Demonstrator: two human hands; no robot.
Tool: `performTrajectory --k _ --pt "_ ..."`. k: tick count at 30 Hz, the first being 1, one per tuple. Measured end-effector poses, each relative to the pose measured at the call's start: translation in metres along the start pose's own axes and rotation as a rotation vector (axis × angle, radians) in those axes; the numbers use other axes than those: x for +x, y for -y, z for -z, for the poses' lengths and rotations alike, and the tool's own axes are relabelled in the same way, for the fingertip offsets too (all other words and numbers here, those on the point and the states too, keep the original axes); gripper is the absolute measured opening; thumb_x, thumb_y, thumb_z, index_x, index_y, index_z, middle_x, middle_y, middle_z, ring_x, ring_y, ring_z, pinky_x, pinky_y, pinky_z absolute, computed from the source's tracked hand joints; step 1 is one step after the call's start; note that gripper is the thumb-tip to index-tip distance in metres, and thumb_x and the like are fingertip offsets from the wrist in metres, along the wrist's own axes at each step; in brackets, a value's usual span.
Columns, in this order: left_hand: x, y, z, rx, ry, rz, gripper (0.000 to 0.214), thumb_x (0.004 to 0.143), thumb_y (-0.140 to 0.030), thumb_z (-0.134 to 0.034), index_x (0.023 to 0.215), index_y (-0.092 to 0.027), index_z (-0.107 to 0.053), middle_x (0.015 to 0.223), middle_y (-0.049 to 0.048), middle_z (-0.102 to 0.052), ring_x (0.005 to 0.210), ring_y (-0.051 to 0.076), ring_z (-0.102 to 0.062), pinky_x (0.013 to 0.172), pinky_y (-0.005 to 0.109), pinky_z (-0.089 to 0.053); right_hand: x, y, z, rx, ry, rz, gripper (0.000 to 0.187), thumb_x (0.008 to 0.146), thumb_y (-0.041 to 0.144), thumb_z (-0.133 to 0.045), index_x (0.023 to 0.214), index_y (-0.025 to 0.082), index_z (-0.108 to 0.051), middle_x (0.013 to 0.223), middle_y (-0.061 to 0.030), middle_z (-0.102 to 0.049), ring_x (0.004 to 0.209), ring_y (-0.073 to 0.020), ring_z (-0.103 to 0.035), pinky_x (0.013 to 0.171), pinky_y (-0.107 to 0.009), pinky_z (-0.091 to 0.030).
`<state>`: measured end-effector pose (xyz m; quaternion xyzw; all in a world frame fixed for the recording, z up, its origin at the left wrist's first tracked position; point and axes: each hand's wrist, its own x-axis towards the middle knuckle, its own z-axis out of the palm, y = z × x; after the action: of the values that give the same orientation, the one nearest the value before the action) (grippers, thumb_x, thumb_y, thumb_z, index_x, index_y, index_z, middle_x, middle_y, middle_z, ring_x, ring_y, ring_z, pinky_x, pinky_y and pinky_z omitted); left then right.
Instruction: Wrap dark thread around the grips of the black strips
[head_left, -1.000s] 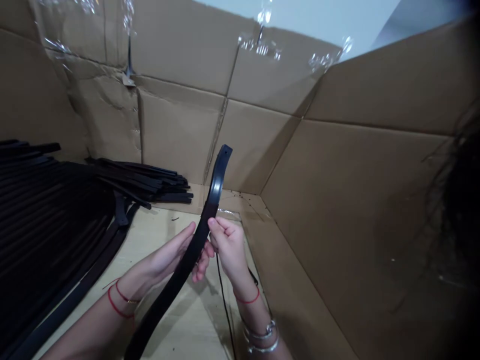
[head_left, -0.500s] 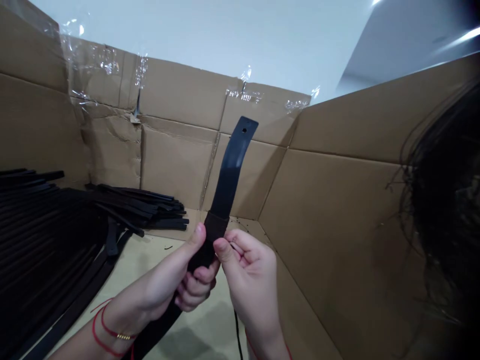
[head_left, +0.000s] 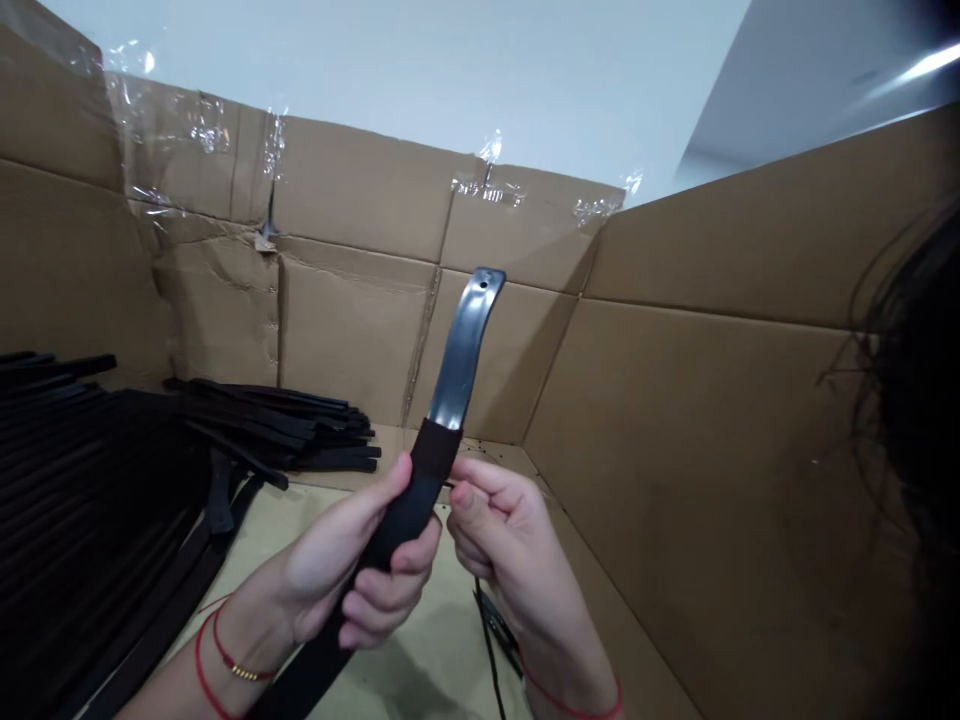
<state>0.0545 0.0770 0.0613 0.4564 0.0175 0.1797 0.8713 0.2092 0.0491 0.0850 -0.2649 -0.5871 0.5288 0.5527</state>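
A long black strap [head_left: 401,515] slants up through the middle of the head view. Its upper end [head_left: 457,365] is smooth and shiny, with a small round hole near the tip; below that the surface is matt dark sleeve. My left hand [head_left: 375,560] is closed around the matt part, thumb on the near face. Close to the strap's right edge, my right hand [head_left: 502,530] pinches a thin black strand, its fingertips near the sleeve. A thin black cord [head_left: 489,640] hangs below the right hand; whether it is the same piece is hidden.
Cardboard walls [head_left: 352,330] with clear tape along the top surround the work area. Many black strips [head_left: 90,500] lie stacked at left, with a smaller bundle [head_left: 277,425] behind. A dark slim object [head_left: 501,625] lies partly hidden below my right hand. Dark hair [head_left: 922,450] shows at right.
The strap's tip has dropped lower and its smooth end now catches the light. My right hand has moved slightly right and down, away from the strap's edge. My left hand keeps its hold.
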Motion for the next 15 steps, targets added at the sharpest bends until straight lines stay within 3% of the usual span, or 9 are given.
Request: performTrajectory --k 3,5,7,9,11,12,13,15 --pt "0.001 0.001 0.005 -0.034 0.143 0.115 0.069 0.085 -0.076 -0.022 0.061 -0.018 -0.050 0.035 -0.0038 -0.035 0.026 0.009 -0.033 0.026 0.017 -0.026 0.000 -0.002 0.004 0.049 0.091 -0.042 0.034 0.078 0.045 -0.075 0.093 0.015 -0.072 0.048 0.0112 -0.025 0.038 -0.0018 -0.010 0.036 -0.018 -0.007" --pt "0.003 0.002 0.005 0.039 0.132 0.155 0.074 0.083 -0.080 -0.018 0.064 -0.017 -0.053 0.037 -0.0011 -0.041 0.029 0.011 -0.040 0.029 0.019 -0.029 0.001 -0.005 0.004 0.034 0.046 -0.022 0.036 0.075 0.047 -0.077 0.089 0.014 -0.073 0.047 0.0108 -0.026 0.039 -0.0025 -0.011 0.036 -0.019 -0.008" --pt "0.005 0.002 0.002 0.226 -0.031 0.062 0.074 0.081 -0.081 -0.024 0.074 -0.015 -0.056 0.044 -0.0005 -0.048 0.035 0.011 -0.043 0.036 0.021 -0.035 0.004 -0.008 0.003 -0.010 -0.065 0.034 0.036 0.076 0.047 -0.075 0.089 0.014 -0.074 0.046 0.0103 -0.027 0.039 -0.0036 -0.013 0.036 -0.020 -0.011" --pt "0.006 0.001 -0.002 0.485 -0.337 -0.157 0.062 0.080 -0.076 -0.045 0.087 -0.016 -0.057 0.055 -0.0022 -0.052 0.044 0.009 -0.044 0.045 0.020 -0.038 0.007 -0.011 0.001 -0.058 -0.199 0.101 0.036 0.077 0.046 -0.075 0.093 0.014 -0.073 0.047 0.0093 -0.032 0.040 -0.0044 -0.016 0.037 -0.020 -0.013" --pt "0.004 -0.001 -0.006 0.691 -0.612 -0.363 0.046 0.077 -0.062 -0.064 0.088 -0.018 -0.055 0.063 -0.0040 -0.050 0.052 0.008 -0.042 0.049 0.018 -0.034 0.010 -0.014 -0.002 -0.072 -0.299 0.151 0.035 0.075 0.044 -0.077 0.094 0.015 -0.072 0.050 0.0082 -0.036 0.041 -0.0045 -0.018 0.037 -0.020 -0.014" --pt "0.002 -0.002 -0.007 0.727 -0.660 -0.392 0.042 0.078 -0.058 -0.066 0.085 -0.018 -0.053 0.062 -0.0049 -0.047 0.052 0.008 -0.039 0.047 0.017 -0.031 0.011 -0.015 -0.004 -0.060 -0.300 0.146 0.034 0.074 0.044 -0.077 0.091 0.015 -0.071 0.050 0.0081 -0.036 0.041 -0.0042 -0.018 0.038 -0.020 -0.013" --pt "0.001 -0.004 -0.007 0.706 -0.627 -0.361 0.041 0.080 -0.058 -0.063 0.080 -0.019 -0.050 0.059 -0.0059 -0.043 0.050 0.007 -0.035 0.044 0.017 -0.027 0.011 -0.016 -0.005 -0.041 -0.265 0.119 0.033 0.075 0.046 -0.077 0.086 0.015 -0.069 0.049 0.0087 -0.034 0.041 -0.0039 -0.016 0.038 -0.020 -0.012" --pt "-0.001 -0.006 -0.005 0.547 -0.392 -0.181 0.047 0.086 -0.066 -0.046 0.075 -0.020 -0.045 0.052 -0.0090 -0.031 0.041 0.006 -0.022 0.037 0.017 -0.019 0.010 -0.018 -0.006 -0.017 -0.172 0.059 0.034 0.076 0.048 -0.075 0.073 0.016 -0.064 0.046 0.0102 -0.029 0.039 -0.0034 -0.014 0.037 -0.020 -0.011"
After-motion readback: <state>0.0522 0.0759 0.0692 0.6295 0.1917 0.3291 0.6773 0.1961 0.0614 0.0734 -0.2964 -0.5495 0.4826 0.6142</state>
